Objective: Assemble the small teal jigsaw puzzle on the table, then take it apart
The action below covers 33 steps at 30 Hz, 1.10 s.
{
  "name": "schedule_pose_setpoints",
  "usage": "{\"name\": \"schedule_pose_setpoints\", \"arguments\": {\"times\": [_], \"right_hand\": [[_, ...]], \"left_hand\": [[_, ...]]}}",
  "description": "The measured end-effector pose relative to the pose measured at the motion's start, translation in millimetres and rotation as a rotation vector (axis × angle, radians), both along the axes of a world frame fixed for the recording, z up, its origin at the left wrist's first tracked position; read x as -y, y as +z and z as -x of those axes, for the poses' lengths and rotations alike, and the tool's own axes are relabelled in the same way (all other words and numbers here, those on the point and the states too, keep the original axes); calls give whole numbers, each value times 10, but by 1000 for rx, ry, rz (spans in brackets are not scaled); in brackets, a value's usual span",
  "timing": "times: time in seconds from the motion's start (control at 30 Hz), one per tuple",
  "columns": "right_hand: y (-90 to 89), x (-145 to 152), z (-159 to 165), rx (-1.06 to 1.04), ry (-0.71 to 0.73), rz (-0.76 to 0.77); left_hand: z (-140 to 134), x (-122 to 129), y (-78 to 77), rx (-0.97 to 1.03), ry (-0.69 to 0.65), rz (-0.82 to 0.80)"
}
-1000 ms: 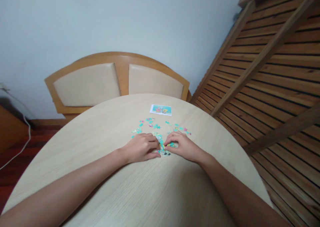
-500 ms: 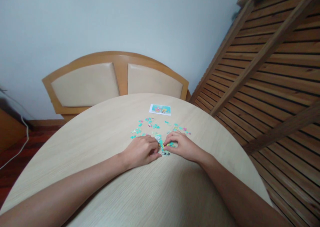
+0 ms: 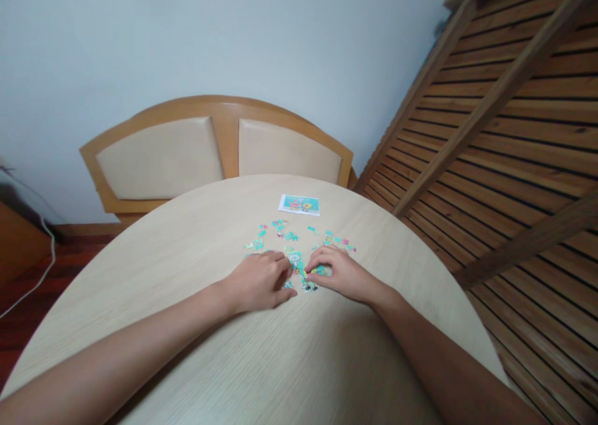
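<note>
Two bare forearms reach in from the bottom corners over a round, pale wood-grained table (image 3: 210, 362). The left hand (image 3: 261, 280) rests palm down, its fingers curled and its thumb apart from them, beside a partly joined puzzle (image 3: 295, 260) in turquoise and yellow. The right hand (image 3: 341, 272) is at the puzzle's other side, thumb and fingertips drawn close at its edge; whether they grip a piece cannot be told. Just beyond, loose puzzle pieces (image 3: 292, 236) lie scattered in an arc. Farther off lies a small picture card (image 3: 299, 205) showing pink and yellow cartoon figures. Behind the table stand a cream-padded wooden headboard (image 3: 228, 139), a slatted wooden frame (image 3: 502, 129) on the right, and a pale wall (image 3: 224, 32).
</note>
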State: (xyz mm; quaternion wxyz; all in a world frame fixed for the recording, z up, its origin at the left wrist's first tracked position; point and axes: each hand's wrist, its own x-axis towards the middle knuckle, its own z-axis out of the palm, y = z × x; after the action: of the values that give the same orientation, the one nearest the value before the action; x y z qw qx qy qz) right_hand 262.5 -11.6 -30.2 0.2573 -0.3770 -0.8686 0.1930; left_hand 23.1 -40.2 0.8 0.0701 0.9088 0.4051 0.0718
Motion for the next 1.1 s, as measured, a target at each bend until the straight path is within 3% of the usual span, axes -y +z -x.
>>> {"name": "schedule_pose_setpoints", "arguments": {"times": [0.13, 0.37, 0.63, 1.1], "right_hand": [[-16, -11, -1, -6, 11, -2], [-11, -17, 5, -11, 8, -10], [-16, -10, 2, -4, 11, -4], [-35, -14, 1, 2, -2, -10]], "left_hand": [[44, -31, -25, 17, 2, 84], [62, -92, -112, 185, -142, 162], [-66, -49, -277, 318, -50, 23], [-72, -66, -272, 190, -107, -179]]}}
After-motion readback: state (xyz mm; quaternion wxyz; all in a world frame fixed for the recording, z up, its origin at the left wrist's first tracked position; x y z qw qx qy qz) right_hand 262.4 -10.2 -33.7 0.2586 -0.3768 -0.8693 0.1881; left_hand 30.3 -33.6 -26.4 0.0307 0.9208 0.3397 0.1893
